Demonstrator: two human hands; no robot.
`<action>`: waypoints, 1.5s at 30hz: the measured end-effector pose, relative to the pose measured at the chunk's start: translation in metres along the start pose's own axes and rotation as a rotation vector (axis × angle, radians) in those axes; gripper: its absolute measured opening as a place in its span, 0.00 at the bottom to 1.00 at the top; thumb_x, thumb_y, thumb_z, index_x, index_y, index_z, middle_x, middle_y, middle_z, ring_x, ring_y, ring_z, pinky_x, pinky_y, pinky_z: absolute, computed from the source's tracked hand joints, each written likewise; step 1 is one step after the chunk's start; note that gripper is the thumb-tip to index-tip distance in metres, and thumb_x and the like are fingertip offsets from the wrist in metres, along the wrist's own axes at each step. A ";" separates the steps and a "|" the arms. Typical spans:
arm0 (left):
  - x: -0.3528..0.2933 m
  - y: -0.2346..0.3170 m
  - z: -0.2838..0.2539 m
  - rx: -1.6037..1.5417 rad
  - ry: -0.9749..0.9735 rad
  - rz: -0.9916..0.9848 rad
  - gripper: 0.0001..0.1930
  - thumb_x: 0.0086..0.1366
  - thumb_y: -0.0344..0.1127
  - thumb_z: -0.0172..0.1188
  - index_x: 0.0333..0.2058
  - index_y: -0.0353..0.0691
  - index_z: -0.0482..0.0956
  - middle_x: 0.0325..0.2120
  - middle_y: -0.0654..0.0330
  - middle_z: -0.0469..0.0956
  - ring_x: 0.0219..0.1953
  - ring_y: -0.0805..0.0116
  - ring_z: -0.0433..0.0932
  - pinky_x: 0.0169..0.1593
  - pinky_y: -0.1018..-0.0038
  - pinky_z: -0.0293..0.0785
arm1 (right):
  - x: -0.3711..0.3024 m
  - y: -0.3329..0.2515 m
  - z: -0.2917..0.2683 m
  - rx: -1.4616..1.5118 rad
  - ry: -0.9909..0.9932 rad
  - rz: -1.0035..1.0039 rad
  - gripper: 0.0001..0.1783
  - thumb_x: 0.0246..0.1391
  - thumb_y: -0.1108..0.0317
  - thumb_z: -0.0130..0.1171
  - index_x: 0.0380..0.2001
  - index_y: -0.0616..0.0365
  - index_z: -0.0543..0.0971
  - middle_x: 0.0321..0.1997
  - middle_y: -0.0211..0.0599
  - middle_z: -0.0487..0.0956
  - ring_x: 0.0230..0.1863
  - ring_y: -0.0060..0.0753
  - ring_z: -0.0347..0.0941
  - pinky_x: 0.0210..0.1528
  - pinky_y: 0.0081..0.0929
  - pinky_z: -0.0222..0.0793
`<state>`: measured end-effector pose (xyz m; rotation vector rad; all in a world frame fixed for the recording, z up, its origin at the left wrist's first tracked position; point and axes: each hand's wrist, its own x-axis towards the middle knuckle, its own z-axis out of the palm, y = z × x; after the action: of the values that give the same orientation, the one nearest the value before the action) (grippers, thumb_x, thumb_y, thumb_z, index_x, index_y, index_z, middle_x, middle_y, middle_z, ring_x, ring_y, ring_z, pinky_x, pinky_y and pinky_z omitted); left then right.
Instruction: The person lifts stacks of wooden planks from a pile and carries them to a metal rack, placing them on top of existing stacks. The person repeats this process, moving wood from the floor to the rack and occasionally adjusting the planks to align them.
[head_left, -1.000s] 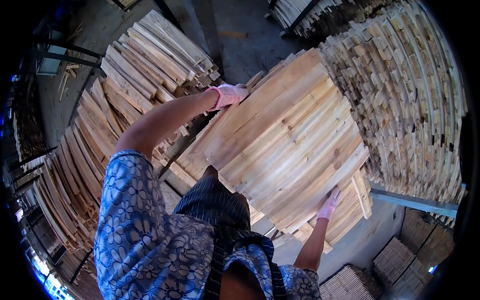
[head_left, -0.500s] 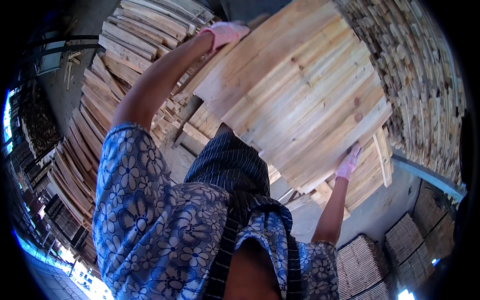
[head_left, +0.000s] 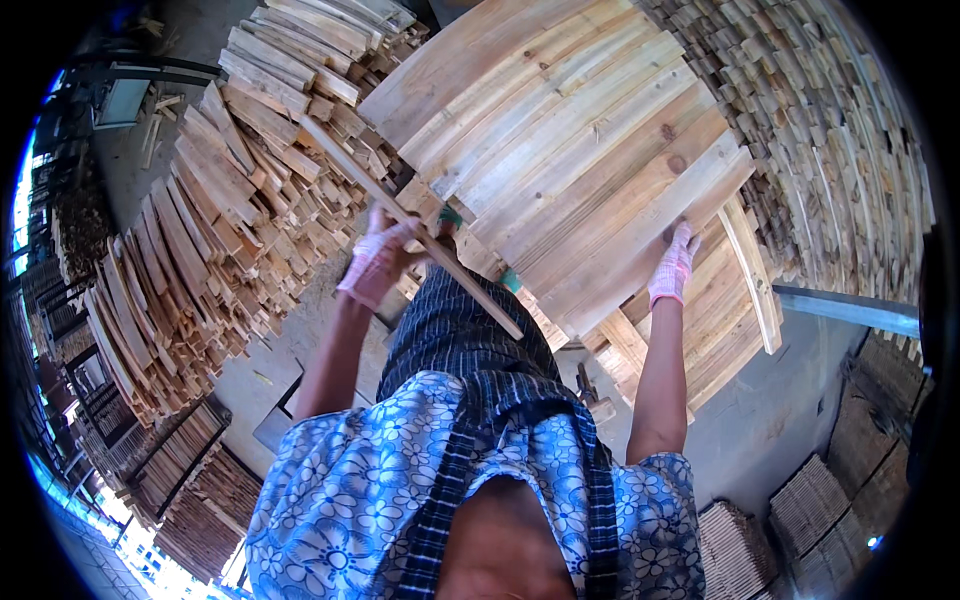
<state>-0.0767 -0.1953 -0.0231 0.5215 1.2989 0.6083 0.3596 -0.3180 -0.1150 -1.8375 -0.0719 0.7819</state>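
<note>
A long, narrow wooden strip (head_left: 465, 283) slants across in front of me, with my left hand (head_left: 372, 260) closed round it near its middle, in a pink-and-white glove. The strip is apart from a broad layer of light wooden boards (head_left: 570, 150) laid side by side, some with dark knots. On the near right edge of these boards rests my right hand (head_left: 672, 265), gloved alike, its fingers stretched out and holding nothing. A lower layer of boards (head_left: 710, 320) shows beneath, with a loose wooden strip (head_left: 750, 275) lying at its right side.
Long heaps of rough wooden pieces (head_left: 225, 180) curve along the left. A tall wall of stacked wood (head_left: 810, 130) stands at the right, next to a grey metal beam (head_left: 850, 310). More stacks (head_left: 810, 500) sit at the lower right on the grey floor (head_left: 770, 415).
My left hand has come back from the far left edge of the boards toward my body, now with a wooden strip in it. My right hand stays at the near right edge.
</note>
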 end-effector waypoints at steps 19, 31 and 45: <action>0.023 -0.146 0.080 -0.109 0.094 -0.136 0.42 0.63 0.51 0.68 0.67 0.49 0.52 0.44 0.51 0.71 0.38 0.52 0.78 0.37 0.40 0.79 | -0.011 -0.025 0.010 -0.315 0.015 -0.193 0.53 0.66 0.35 0.47 0.76 0.62 0.43 0.79 0.53 0.50 0.75 0.50 0.55 0.75 0.38 0.52; -0.008 -0.081 0.099 -0.606 -0.404 0.138 0.27 0.74 0.50 0.53 0.65 0.45 0.60 0.49 0.54 0.75 0.47 0.58 0.76 0.52 0.52 0.76 | -0.208 -0.038 0.022 -0.796 -1.052 -0.761 0.49 0.55 0.50 0.66 0.75 0.45 0.54 0.62 0.62 0.68 0.63 0.64 0.65 0.66 0.51 0.62; -0.011 -0.110 -0.095 0.457 0.172 0.051 0.42 0.62 0.57 0.62 0.69 0.42 0.60 0.50 0.46 0.79 0.44 0.58 0.82 0.46 0.65 0.80 | -0.165 -0.009 0.065 -1.411 -0.363 -1.232 0.34 0.63 0.50 0.55 0.70 0.46 0.63 0.60 0.54 0.69 0.59 0.62 0.64 0.62 0.56 0.61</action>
<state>-0.1586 -0.2821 -0.1075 0.8939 1.6025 0.4019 0.1978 -0.3274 -0.0413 -2.1987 -2.2014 0.0216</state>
